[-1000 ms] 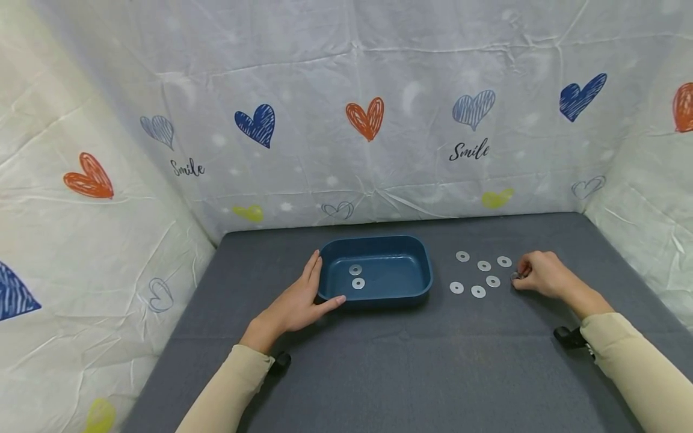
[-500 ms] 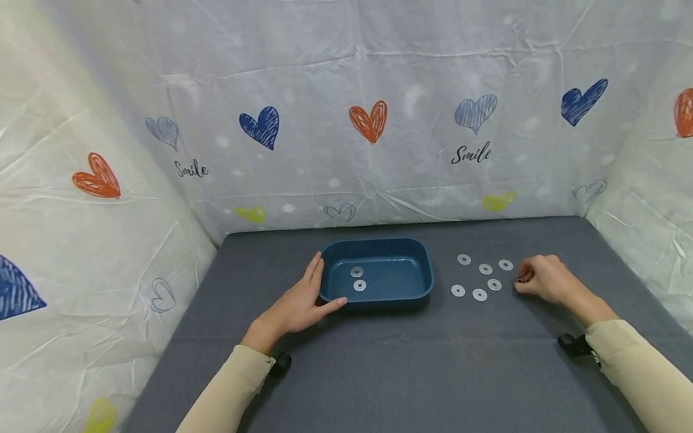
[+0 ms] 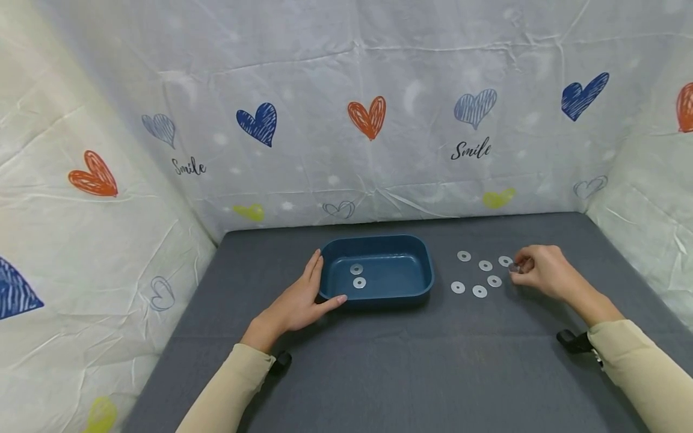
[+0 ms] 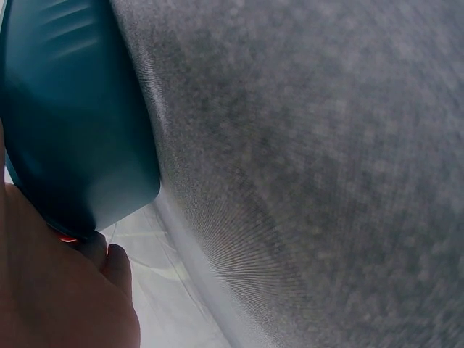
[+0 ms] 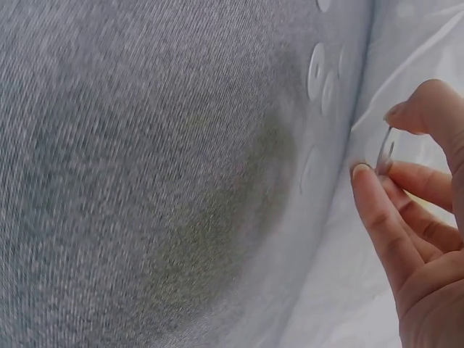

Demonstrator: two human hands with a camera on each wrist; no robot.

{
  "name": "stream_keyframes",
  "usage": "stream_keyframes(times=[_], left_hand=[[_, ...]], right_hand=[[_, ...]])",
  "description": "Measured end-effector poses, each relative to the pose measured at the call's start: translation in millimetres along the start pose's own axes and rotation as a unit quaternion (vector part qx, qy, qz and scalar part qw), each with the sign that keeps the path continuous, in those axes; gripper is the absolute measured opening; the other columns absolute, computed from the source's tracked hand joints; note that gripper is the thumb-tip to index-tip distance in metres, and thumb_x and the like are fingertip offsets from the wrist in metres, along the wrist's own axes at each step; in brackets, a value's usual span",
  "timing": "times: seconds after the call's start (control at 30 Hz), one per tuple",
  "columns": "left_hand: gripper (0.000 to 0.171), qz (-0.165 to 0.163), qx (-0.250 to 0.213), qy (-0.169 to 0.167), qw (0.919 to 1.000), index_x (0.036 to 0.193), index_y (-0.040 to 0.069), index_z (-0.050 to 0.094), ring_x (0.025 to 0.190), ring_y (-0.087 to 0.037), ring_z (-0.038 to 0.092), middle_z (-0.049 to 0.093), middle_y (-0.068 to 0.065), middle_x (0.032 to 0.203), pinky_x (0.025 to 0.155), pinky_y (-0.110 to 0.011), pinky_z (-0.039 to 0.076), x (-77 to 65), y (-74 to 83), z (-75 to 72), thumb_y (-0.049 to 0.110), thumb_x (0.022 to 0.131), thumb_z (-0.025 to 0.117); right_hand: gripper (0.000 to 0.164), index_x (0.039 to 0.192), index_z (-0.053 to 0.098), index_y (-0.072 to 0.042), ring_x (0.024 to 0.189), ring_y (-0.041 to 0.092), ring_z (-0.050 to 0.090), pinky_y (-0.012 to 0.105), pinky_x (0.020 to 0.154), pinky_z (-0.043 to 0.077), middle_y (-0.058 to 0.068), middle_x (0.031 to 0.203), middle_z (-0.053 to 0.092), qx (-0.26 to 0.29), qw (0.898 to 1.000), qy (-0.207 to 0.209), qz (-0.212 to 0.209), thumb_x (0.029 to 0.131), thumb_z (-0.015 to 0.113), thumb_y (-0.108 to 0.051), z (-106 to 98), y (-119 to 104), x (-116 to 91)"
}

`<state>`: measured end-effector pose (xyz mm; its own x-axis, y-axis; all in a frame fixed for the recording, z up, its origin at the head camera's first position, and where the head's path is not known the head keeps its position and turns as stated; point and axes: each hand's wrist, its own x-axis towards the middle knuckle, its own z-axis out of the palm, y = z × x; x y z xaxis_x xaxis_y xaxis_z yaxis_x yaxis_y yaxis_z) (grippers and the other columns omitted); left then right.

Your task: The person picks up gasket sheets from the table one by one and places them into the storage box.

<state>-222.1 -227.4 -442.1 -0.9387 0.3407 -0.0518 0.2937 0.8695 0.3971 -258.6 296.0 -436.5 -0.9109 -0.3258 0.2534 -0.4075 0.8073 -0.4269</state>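
Note:
My left hand [image 3: 295, 304] rests against the left end of a dark blue rectangular tray [image 3: 430, 279], fingers straight along its side and thumb on the front rim. The left wrist view has the tray's outer wall [image 4: 80, 123] close to the hand. Two flat washers [image 3: 360, 282] lie inside the tray, toward its left. To the right of the tray, my right hand [image 3: 547, 270] pinches one washer [image 5: 387, 148] between thumb and fingers, off the table. Several other washers [image 3: 479, 291] lie flat on the cloth beside that hand.
A dark grey cloth [image 3: 411, 361] covers the table. White fabric walls [image 3: 303, 168] with printed hearts stand behind the table and on both sides. A black strap mount is on each wrist, below the cream sleeves [image 3: 233, 385].
My right hand has lifted a washer from the table and shifted slightly up and left with it. The left hand and tray stay in place.

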Motion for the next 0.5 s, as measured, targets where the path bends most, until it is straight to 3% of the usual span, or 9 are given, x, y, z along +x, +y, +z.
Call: stream_keyframes(times=[0.17,0.5], left_hand=[[0.119,0.002,0.002,0.0,1.0,0.164,0.009,-0.006,0.155,-0.033,0.021,-0.014,-0.005,0.172,0.116,-0.054,0.034,0.3,0.0,-0.1,0.086,0.088,0.043],[0.119,0.001,0.006,0.001,1.0,0.164,0.009,-0.006,0.154,-0.033,0.022,-0.013,-0.005,0.172,0.117,-0.053,0.034,0.1,0.2,-1.0,0.086,0.088,0.043]], right_hand=[[0.017,0.09,0.074,0.001,0.064,0.007,0.057,0.033,0.063,0.049,-0.005,0.07,0.065,-0.005,1.0,0.013,-0.01,0.079,0.081,-0.01,1,-5,0],[0.017,0.092,0.074,0.001,0.066,0.009,0.058,0.032,0.061,0.05,0.0,0.077,0.066,0.0,1.0,0.009,-0.015,0.081,0.082,-0.009,0,-20,1]])
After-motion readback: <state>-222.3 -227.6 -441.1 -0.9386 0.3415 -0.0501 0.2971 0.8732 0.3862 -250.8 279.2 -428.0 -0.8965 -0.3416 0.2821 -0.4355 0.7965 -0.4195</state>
